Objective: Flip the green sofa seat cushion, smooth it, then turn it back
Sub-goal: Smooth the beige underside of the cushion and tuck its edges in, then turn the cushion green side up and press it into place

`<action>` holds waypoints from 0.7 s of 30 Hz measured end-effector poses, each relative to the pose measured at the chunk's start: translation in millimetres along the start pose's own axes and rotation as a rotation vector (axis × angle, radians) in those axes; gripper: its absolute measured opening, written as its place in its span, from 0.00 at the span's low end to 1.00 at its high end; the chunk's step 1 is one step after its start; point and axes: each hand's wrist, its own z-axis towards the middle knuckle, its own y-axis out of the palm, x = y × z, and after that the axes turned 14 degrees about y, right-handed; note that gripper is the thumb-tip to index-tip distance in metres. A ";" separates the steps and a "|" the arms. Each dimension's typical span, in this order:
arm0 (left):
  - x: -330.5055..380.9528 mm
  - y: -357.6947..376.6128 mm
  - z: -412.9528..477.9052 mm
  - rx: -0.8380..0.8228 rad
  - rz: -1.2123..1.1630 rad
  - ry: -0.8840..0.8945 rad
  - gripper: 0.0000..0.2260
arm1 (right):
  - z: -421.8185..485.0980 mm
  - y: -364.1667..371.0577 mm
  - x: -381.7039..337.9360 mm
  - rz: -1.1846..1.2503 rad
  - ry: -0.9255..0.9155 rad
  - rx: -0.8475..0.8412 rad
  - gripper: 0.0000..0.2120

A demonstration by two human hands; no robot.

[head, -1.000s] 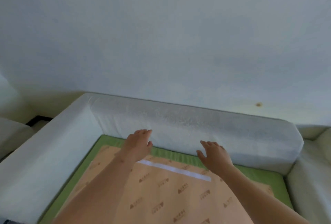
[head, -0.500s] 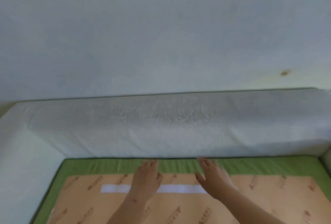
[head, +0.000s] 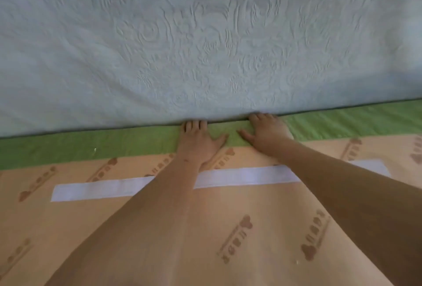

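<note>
Green cushion (head: 91, 146): left hand (head: 198, 141), right hand (head: 267, 132) flat, unclenched on rear edge, touching backrest (head: 205, 46).

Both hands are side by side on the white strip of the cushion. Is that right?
Not quite. The left hand and right hand are side by side, but they rest on the green border of the cushion, past the white strip, against the white sofa back. The head view shows it.
</note>
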 end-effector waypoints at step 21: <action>73.5 -288.0 -169.8 -0.132 -0.046 0.067 0.31 | -247.0 -247.7 -12.0 0.081 0.113 0.177 0.26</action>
